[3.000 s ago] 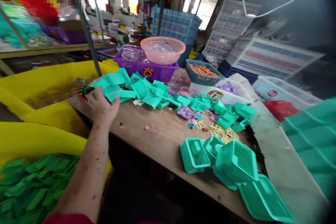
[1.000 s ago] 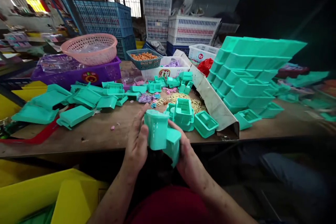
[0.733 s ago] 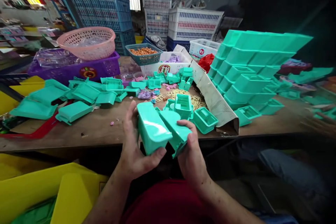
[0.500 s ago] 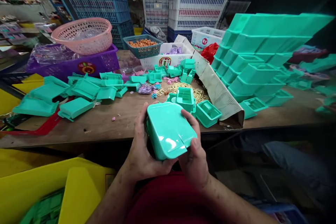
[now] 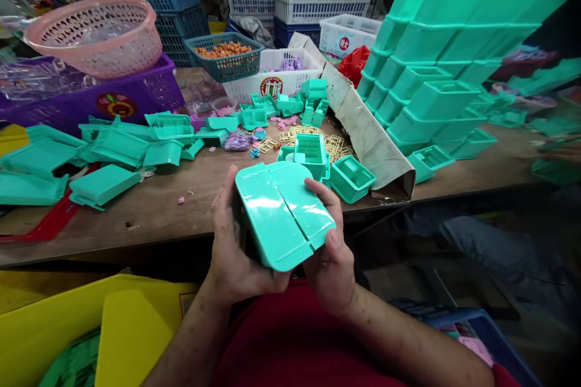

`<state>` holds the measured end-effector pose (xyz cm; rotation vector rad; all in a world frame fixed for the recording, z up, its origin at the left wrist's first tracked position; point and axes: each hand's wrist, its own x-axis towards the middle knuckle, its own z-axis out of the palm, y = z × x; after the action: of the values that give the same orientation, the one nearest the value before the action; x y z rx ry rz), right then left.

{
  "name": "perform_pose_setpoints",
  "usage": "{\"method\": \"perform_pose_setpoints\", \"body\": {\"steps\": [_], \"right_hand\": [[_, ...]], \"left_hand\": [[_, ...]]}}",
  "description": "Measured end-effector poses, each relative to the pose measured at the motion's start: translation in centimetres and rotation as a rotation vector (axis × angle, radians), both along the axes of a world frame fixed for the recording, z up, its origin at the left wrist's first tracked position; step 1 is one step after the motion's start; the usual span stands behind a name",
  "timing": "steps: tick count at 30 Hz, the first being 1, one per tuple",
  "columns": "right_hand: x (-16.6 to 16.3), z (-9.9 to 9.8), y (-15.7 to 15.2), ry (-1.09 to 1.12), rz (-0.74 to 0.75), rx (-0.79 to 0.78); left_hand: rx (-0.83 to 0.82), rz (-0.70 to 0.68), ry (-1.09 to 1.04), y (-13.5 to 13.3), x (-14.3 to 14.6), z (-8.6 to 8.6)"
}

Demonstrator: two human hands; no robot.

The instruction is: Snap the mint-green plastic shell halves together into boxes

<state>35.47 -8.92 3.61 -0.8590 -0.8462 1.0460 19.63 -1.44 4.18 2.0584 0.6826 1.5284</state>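
A glossy turquoise plastic box (image 5: 272, 217) with rounded corners is held over the table's front edge, its flat face tilted up towards me. A dark straight seam crosses that face. My left hand (image 5: 231, 248) wraps round the left side and underside of the box. My right hand (image 5: 333, 254) grips its right edge, with the thumb on the near right corner and a finger at the far right. Just beyond the box stand turquoise open containers (image 5: 351, 178) on the wooden table (image 5: 195, 211). The underside of the box is hidden.
Turquoise parts (image 5: 120, 145) lie heaped at left, before a purple basket (image 5: 149, 91). A tall stack of turquoise boxes (image 5: 445, 42) stands at right behind a cardboard strip (image 5: 363, 127). Beige frames (image 5: 333, 145) lie mid-table. A yellow carton (image 5: 136, 326) sits below left.
The turquoise box has turned a little in both hands; its seam now shows along the whole face, where only a short slit showed before. The camera view has shifted down and right.
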Motion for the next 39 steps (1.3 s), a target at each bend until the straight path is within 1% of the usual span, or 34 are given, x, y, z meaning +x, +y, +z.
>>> {"method": "perform_pose_setpoints", "body": {"steps": [3,5,7,11,15,18,22,25,27,30,33,36,39], "right_hand": [[0.3,-0.2,0.0,-0.005,-0.001,0.07],[0.5,-0.4,0.0,-0.012,-0.017,0.09],[0.6,-0.5,0.0,-0.006,-0.018,0.087],[0.8,-0.7,0.1,-0.054,-0.026,0.04],[0.9,-0.9,0.2,-0.157,-0.056,0.007],[1.0,-1.1,0.3,-0.227,-0.065,-0.006],[1.1,-1.2,0.5,-0.184,-0.065,0.032],[1.0,-1.1,0.6,-0.138,-0.061,0.038],[1.0,-1.0,0.6,-0.116,-0.06,0.03],[1.1,-0.7,0.4,-0.117,-0.06,0.011],[1.2,-0.6,0.3,-0.077,-0.045,0.022],[1.3,-0.6,0.3,-0.033,-0.047,0.063],[1.3,-0.7,0.3,-0.07,-0.062,0.084]], "left_hand": [[-0.027,-0.006,-0.011,0.2,0.1,-0.4],[-0.052,-0.034,-0.001,0.3,0.0,-0.7],[-0.077,-0.066,0.01,0.5,0.0,-1.0],[-0.096,-0.056,-0.019,0.6,0.6,-1.2],[-0.09,-0.058,-0.041,0.5,1.1,-0.9],[-0.121,-0.061,-0.013,0.6,0.8,-0.4],[-0.109,-0.043,0.068,0.6,0.1,0.1],[-0.11,-0.045,0.062,0.6,-0.1,0.2],[-0.117,-0.044,0.028,0.7,-0.2,-0.1],[-0.095,-0.04,0.004,1.1,-0.4,-1.1],[-0.097,-0.033,0.021,1.3,-0.6,-2.0],[-0.16,-0.045,0.037,1.3,-0.4,-2.4],[-0.164,-0.058,0.04,1.4,-0.2,-2.4]]}}
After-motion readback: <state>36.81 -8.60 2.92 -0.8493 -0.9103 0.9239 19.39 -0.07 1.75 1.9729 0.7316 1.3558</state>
